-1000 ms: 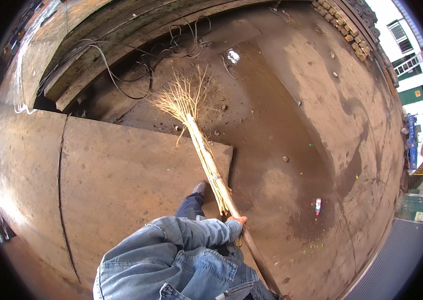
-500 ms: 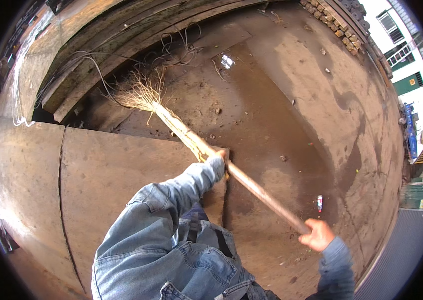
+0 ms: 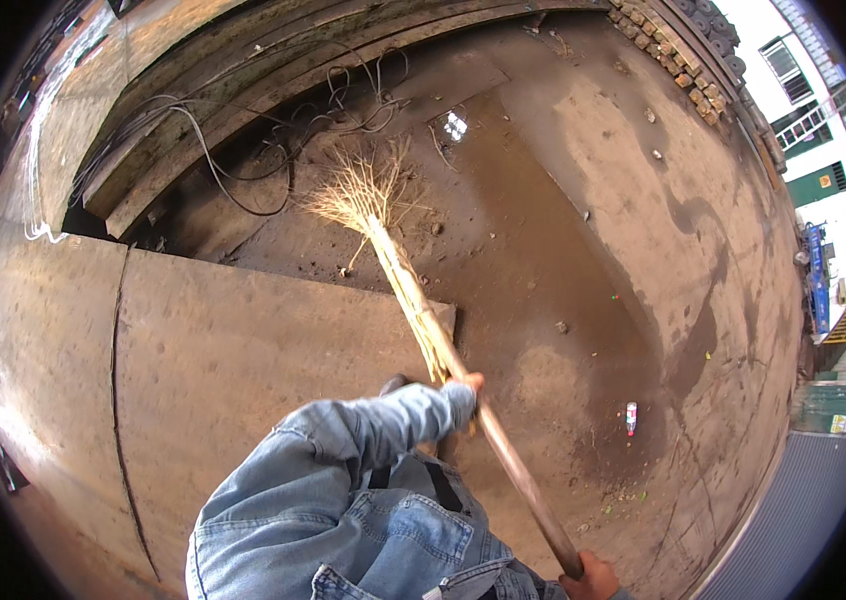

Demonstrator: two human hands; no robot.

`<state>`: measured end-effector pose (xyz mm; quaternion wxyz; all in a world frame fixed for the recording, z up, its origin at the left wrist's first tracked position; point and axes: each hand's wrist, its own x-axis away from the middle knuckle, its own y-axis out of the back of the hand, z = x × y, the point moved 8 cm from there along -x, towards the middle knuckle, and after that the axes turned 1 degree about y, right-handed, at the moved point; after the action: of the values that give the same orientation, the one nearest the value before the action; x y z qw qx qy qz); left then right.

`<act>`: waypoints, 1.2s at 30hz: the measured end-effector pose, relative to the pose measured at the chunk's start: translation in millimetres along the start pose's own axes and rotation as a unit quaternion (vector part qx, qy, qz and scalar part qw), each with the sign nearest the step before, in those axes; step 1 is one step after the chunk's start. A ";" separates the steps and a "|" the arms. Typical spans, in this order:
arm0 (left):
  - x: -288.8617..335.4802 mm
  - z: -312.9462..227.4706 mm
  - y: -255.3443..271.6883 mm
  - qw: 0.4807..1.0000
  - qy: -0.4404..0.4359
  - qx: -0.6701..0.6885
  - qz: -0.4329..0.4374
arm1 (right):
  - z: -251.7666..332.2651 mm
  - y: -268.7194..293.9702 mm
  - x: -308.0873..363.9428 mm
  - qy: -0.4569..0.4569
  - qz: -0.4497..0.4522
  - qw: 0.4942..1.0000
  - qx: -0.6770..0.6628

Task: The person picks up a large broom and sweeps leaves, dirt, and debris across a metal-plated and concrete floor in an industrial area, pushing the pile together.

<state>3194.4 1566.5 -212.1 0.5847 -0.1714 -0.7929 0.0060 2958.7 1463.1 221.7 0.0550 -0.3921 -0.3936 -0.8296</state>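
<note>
While the left hand [image 3: 468, 383] clasps the broom [image 3: 434, 325] midway, the right hand [image 3: 593, 578] grips its near end

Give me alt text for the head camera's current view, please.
The person's left hand and right hand grip the wooden handle of a twig broom, its bristles spread over a dirty, stained floor. Loose dark cables lie beyond, and a small bottle lies to the right.

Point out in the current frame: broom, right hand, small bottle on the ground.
Broom [image 3: 445, 345]: head view, on the handle alongside the twig bundle.
Right hand [image 3: 595, 578]: head view, on the back of the hand.
Small bottle [image 3: 631, 419]: head view, on the middle of its body.
</note>
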 end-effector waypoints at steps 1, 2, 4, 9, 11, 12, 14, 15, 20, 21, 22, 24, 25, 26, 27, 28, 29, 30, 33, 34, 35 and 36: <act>60.8 -5.5 -19.9 0.995 0.062 0.081 0.020 | -13.9 -7.1 10.1 -0.014 -0.007 1.000 -0.008; 77.2 0.2 -19.5 0.994 0.035 0.108 0.007 | -18.3 -5.3 14.5 -0.026 -0.013 0.999 0.012; 72.4 24.7 -14.1 0.997 0.040 0.071 -0.004 | -23.7 -5.4 17.2 -0.040 -0.018 0.999 0.032; 91.8 3.6 26.8 0.980 0.049 0.174 -0.080 | -34.7 -24.0 -24.0 -0.041 0.060 0.997 0.022; 76.7 -19.2 58.3 0.987 0.031 0.111 -0.111 | -0.9 -18.1 -51.7 -0.039 0.037 0.999 0.003; 66.9 -34.0 69.3 0.990 0.041 0.045 -0.124 | 18.1 -13.7 -61.6 -0.047 0.007 0.999 -0.013; 38.0 -49.7 101.7 0.987 -0.021 0.023 -0.156 | 51.2 -13.8 -79.6 -0.100 0.049 0.992 -0.063; 63.0 -63.7 96.3 0.981 0.079 0.010 -0.175 | 49.5 -20.9 -78.6 -0.161 0.083 0.977 -0.113; 48.4 -0.8 44.6 0.994 0.093 -0.022 -0.044 | -4.4 -41.8 -18.2 -0.152 0.070 0.982 -0.085; 70.4 14.5 31.6 0.995 0.070 0.064 -0.040 | -5.3 -36.4 9.7 -0.183 0.076 0.968 -0.157; 31.5 69.7 32.5 0.993 0.036 0.070 -0.084 | -21.0 -36.5 27.7 -0.125 0.049 0.990 -0.050; 3.8 164.9 10.5 0.989 0.117 -0.008 -0.093 | -52.7 -56.8 68.4 -0.079 0.013 0.996 0.044; 73.4 144.0 -13.7 0.991 0.132 0.037 -0.004 | -70.7 -73.6 86.0 -0.110 0.003 0.993 0.049; 96.6 155.9 -17.6 0.974 0.213 0.079 -0.005 | -79.2 -80.7 98.7 -0.125 -0.002 0.990 0.064; 86.4 176.0 -10.3 0.978 0.205 0.028 -0.021 | -89.4 -91.8 104.7 -0.132 0.000 0.989 0.072; 74.8 197.6 -5.1 0.979 0.200 -0.026 -0.037 | -100.1 -104.5 104.7 -0.134 0.000 0.989 0.069; 90.7 186.2 -3.0 0.978 0.201 -0.031 -0.035 | -99.5 -114.2 98.8 -0.071 -0.039 0.993 0.090; 103.4 168.7 0.7 0.984 0.177 -0.009 -0.026 | -97.7 -121.5 100.8 -0.009 -0.078 0.991 0.111; 121.1 103.5 26.0 0.983 0.172 0.031 -0.062 | -55.5 -116.2 48.0 -0.031 -0.030 0.999 -0.010; 112.0 86.8 38.5 0.986 0.122 -0.028 -0.107 | -61.9 -124.5 37.1 -0.112 0.014 0.993 -0.044; 101.4 69.8 49.0 0.984 0.104 -0.080 -0.118 | -69.5 -135.9 31.1 -0.192 0.057 0.977 -0.079; 72.2 75.7 60.9 0.985 0.120 -0.025 -0.119 | -62.1 -139.1 22.7 -0.193 0.057 0.976 -0.085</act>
<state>3121.6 1658.4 -182.0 0.6678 -0.0899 -0.7316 -0.1038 2849.7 1519.9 128.8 -0.0085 -0.5700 -0.3022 -0.7640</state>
